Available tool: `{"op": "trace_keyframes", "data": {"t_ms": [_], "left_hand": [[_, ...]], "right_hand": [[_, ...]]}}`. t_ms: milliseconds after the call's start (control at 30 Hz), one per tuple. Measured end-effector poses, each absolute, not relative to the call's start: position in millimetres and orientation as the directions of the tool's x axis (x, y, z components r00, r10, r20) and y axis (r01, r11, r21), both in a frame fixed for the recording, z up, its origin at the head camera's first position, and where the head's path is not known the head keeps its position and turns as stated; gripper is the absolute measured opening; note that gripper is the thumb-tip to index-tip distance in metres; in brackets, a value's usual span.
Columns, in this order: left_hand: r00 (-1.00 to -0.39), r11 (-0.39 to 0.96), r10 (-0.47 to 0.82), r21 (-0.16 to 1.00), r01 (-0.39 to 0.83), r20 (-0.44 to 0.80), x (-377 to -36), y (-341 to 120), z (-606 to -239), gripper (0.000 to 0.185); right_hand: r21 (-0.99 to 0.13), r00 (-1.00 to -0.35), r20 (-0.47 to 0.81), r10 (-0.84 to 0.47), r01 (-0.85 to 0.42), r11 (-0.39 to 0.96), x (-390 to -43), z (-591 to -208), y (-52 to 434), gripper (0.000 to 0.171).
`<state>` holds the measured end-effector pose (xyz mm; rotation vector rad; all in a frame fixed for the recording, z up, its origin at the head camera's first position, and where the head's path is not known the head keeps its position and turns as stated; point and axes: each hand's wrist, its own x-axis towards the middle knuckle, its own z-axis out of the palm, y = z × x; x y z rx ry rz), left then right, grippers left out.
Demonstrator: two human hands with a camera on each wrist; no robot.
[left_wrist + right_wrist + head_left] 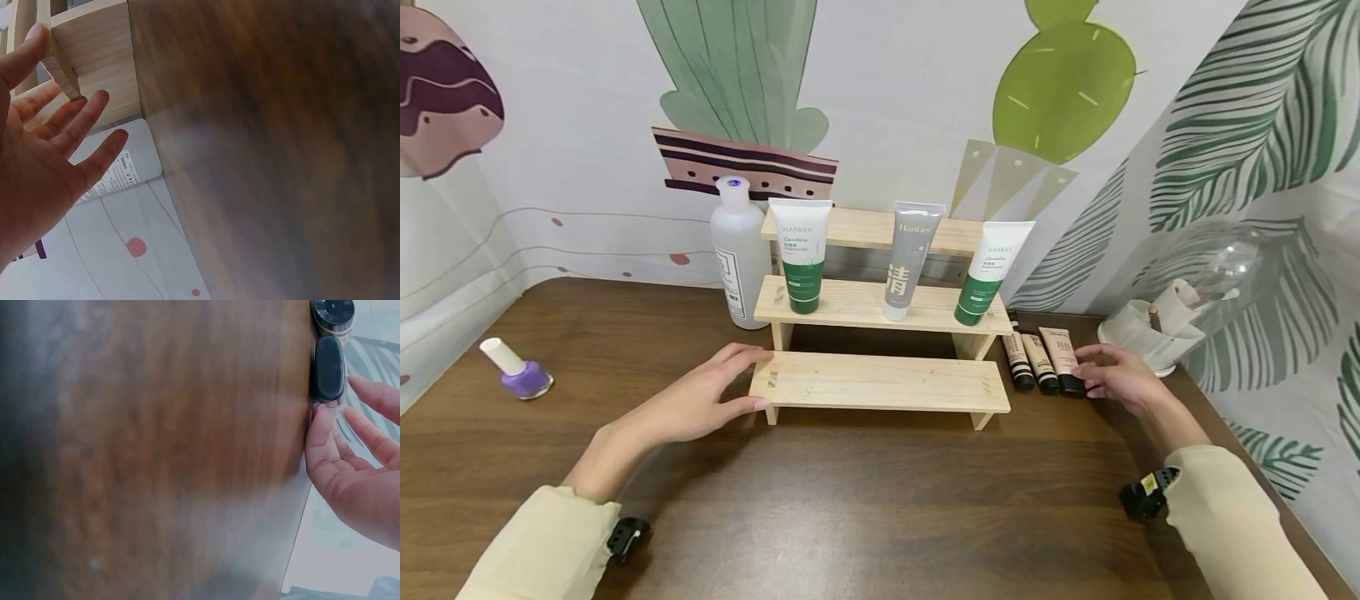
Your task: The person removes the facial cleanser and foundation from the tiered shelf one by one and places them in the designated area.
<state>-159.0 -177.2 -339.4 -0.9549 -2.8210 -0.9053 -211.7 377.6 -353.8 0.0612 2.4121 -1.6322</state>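
Observation:
My left hand (700, 400) touches the left end of the lowest board of a wooden step rack (880, 379). Its thumb lies at the front corner, the spread fingers at the end and back corner, as the left wrist view shows. On the right, my right hand (1120, 379) is at the side of a pink BB cream tube (1062, 352) with a black cap (329, 369). Fingertips and thumb meet its right edge, not closed round it. That tube lies flat beside a beige tube (1040, 360) and a slim black-capped tube (1018, 358).
On the rack's middle step stand two white-and-green tubes (803, 258) (992, 271) and a grey tube (912, 260). A white bottle (739, 258) is behind its left side. Purple nail polish (520, 371) lies far left. At right sits a white container (1150, 337) with a clear lid.

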Motion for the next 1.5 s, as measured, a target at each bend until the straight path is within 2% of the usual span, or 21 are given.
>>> {"op": "trace_keyframes", "data": {"t_ms": [333, 667, 933, 1133, 1500], "left_hand": [[-0.814, 0.646, 0.545, 0.519, 0.56, 0.199, -158, -177, -338, 0.054], [-0.82, 0.651, 0.54, 0.524, 0.55, 0.19, -159, -177, -338, 0.055], [-0.816, 0.645, 0.543, 0.524, 0.557, 0.198, -159, -178, -339, 0.054], [-0.819, 0.653, 0.543, 0.52, 0.551, 0.186, -160, -177, -338, 0.054], [-0.823, 0.656, 0.537, 0.521, 0.547, 0.187, -160, -177, -339, 0.054]], "right_hand": [[-0.937, -0.971, -0.198, -0.132, 0.148, 0.317, -209, -354, 376, 0.025], [-0.911, -0.971, -0.193, -0.141, 0.124, 0.394, -207, -352, 373, 0.03], [-0.93, -0.967, -0.171, -0.188, 0.095, 0.355, -203, -350, 377, 0.026], [-0.931, -0.967, -0.145, -0.208, 0.062, 0.359, -197, -345, 381, 0.025], [-0.945, -0.954, -0.06, -0.293, -0.04, 0.325, -188, -331, 373, 0.034]]}}
